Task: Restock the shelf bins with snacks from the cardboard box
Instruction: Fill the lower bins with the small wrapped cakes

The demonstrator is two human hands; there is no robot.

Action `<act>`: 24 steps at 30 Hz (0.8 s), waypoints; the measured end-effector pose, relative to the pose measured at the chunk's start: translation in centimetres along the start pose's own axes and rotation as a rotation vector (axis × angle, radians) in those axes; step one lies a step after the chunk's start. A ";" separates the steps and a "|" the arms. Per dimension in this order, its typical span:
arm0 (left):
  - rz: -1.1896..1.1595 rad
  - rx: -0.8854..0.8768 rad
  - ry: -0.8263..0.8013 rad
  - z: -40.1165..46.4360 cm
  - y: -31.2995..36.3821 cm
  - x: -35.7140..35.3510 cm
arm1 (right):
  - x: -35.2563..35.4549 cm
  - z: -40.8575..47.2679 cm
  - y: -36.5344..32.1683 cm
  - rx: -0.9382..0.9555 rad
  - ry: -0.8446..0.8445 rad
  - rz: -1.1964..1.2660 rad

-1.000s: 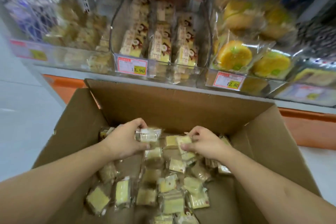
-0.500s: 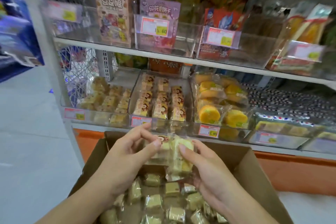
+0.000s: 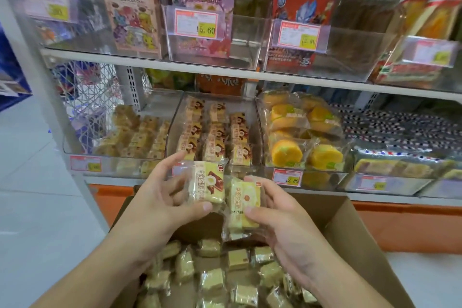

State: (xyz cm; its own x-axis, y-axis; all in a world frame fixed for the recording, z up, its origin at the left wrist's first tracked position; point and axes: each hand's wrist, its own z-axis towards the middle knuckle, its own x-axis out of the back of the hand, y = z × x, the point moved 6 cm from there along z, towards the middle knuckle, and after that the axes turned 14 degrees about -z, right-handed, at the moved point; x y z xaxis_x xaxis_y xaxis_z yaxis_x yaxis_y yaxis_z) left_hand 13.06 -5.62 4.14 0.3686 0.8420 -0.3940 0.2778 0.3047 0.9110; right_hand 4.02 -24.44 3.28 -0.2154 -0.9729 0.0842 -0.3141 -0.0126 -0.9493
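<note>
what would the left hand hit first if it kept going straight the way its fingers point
Probably the clear plastic shelf bin of brown-and-white wrapped cakes, at its front wall; the left hand, holding a wrapped cake, points there. Depth is unclear.

1. At 12 o'clock from the hands, the middle bin (image 3: pixel 215 130) is open on top; packets fill its front rows, while free room shows at its back.
2. The upper shelf board (image 3: pixel 225 69) limits that entrance from above.
3. At 6 o'clock the cardboard box (image 3: pixel 350 222) is open, with loose packets on its floor.
4. At 9 o'clock the floor (image 3: pixel 32 182) is free.
</note>
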 end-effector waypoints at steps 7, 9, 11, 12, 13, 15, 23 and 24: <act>-0.213 0.109 -0.025 1.4 -1.0 -0.1 | 0.8 1.5 -0.3 0.051 0.073 -0.012; -0.276 0.133 -0.046 1.3 -1.4 -0.4 | 0.7 1.7 -0.2 0.061 0.094 -0.001; -0.330 0.154 -0.088 1.2 -1.9 -0.8 | 0.4 1.9 -0.2 0.069 0.103 -0.005; -0.349 0.166 -0.103 1.2 -2.1 -1.1 | 0.1 1.9 -0.1 0.069 0.101 -0.005; -0.370 0.177 -0.112 1.1 -2.4 -1.3 | -0.2 1.9 0.1 0.066 0.098 -0.008; -0.408 0.208 -0.104 1.2 -3.0 -1.8 | -0.7 1.9 0.4 0.073 0.101 -0.047; -0.476 0.313 -0.056 0.7 -3.7 -2.0 | -1.3 1.9 1.2 0.135 0.183 -0.351; -0.456 0.315 -0.058 0.6 -3.7 -2.2 | -1.2 1.7 1.0 0.154 0.202 -0.445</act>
State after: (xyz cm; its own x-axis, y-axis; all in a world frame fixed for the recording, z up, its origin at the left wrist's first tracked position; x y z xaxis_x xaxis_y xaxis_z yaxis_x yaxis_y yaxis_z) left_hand 11.75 -8.85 1.58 0.1949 0.6270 -0.7542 0.6690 0.4774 0.5697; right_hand 5.57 -23.72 1.72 -0.2709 -0.8017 0.5329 -0.2796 -0.4642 -0.8405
